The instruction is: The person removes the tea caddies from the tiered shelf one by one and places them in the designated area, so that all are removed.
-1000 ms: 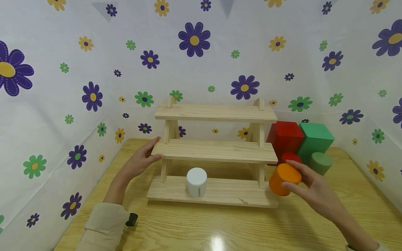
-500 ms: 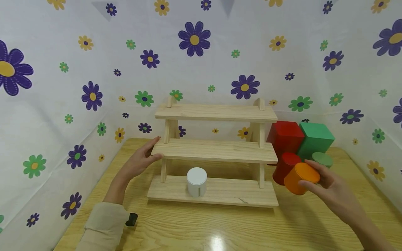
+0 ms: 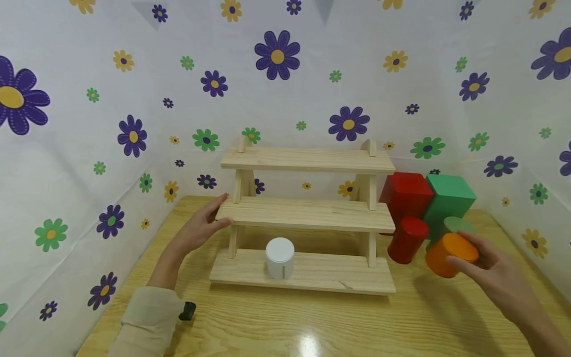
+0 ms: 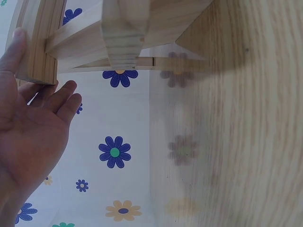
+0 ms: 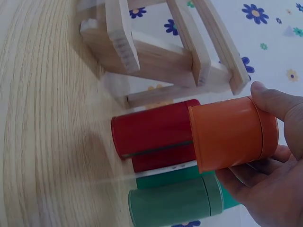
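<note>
My right hand (image 3: 499, 277) holds an orange round canister (image 3: 451, 255) between thumb and fingers, tilted and raised off the table in front of the green canister. In the right wrist view the orange canister (image 5: 232, 135) hangs above the tabletop, the thumb along one side and fingers along the other. My left hand (image 3: 200, 228) grips the left end of the middle board of a three-tier wooden shelf (image 3: 303, 213); in the left wrist view its thumb lies on one face of the board (image 4: 40, 42) and its fingers on the other. A white canister (image 3: 280, 258) stands on the bottom board.
Right of the shelf stand a red canister (image 3: 408, 240), a pale green canister (image 3: 457, 225), a red box (image 3: 407, 193) and a green box (image 3: 448, 196). A wooden table (image 3: 250, 322) carries everything. Flowered white cloth (image 3: 303, 89) encloses the back and sides.
My right hand has carried the orange canister to the right, away from the shelf's bottom board and past the red canister, which now shows fully. The left hand stays on the shelf.
</note>
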`<state>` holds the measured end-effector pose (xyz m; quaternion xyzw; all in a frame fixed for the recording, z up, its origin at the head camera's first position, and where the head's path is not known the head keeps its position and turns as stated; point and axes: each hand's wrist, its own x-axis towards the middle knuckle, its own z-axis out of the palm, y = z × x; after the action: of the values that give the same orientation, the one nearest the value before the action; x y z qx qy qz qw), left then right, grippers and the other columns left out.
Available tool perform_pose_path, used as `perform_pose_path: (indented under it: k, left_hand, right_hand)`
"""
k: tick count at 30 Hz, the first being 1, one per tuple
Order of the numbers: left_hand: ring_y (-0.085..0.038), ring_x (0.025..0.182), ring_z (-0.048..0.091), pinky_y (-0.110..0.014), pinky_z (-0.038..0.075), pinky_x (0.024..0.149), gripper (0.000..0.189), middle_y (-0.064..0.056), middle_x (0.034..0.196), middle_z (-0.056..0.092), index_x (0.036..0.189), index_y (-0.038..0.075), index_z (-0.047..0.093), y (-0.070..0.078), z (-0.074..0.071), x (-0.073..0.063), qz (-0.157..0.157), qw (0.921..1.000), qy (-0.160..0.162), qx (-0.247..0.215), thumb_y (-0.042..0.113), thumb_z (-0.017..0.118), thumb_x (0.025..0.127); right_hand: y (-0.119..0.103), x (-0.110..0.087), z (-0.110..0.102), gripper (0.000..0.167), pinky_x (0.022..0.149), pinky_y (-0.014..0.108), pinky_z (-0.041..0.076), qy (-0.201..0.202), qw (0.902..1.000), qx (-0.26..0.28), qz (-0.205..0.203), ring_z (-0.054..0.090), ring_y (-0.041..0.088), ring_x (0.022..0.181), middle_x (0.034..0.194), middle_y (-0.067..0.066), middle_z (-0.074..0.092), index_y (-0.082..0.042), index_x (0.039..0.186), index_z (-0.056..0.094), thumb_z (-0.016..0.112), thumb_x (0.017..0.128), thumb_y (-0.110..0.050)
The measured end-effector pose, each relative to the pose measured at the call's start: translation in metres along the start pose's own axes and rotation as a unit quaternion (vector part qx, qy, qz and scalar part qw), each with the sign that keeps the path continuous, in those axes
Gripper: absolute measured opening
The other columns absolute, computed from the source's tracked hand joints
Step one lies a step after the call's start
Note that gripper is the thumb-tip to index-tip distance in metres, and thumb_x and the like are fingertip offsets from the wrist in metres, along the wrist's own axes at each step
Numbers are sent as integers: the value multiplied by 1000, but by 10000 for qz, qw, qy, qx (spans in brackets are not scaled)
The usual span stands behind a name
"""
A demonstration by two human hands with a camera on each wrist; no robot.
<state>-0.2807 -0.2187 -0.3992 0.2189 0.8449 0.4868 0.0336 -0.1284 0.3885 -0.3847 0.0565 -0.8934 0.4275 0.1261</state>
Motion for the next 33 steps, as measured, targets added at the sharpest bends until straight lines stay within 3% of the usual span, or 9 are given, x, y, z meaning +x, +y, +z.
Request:
perform_pose_path:
  k: [7,13,20,33]
  left_hand:
    - [-33,157,14,-51,23,123,80,-9,172,14,166,8,16,-2,-1,1,-18,10000,0,48,34,61,106]
    - [-33,156,15,-51,23,123,80,-9,172,14,166,7,15,-1,-2,1,-36,10000,5,49,35,61,106]
    - [-36,156,14,-53,22,123,79,-13,172,13,166,5,16,0,-2,0,22,10000,8,69,32,61,107]
    - [-36,156,14,-53,21,123,78,-13,172,14,166,5,16,-2,0,1,22,10000,22,49,31,61,107]
  right_hand:
    - [17,-5,-10,57,76,10,53,141,9997,200,57,63,-5,93,120,-24,56,-6,153,45,67,101,-4]
    - [28,-10,-16,59,74,7,50,214,9991,-8,375,59,-12,92,115,-31,53,-7,154,44,69,101,-11]
    - [38,-12,-18,62,72,8,50,107,9976,-232,646,56,-13,91,111,-33,49,8,150,39,69,102,-17]
    - [60,-13,-18,63,71,9,51,86,9980,-140,613,57,-12,89,110,-35,49,14,147,37,70,101,-13]
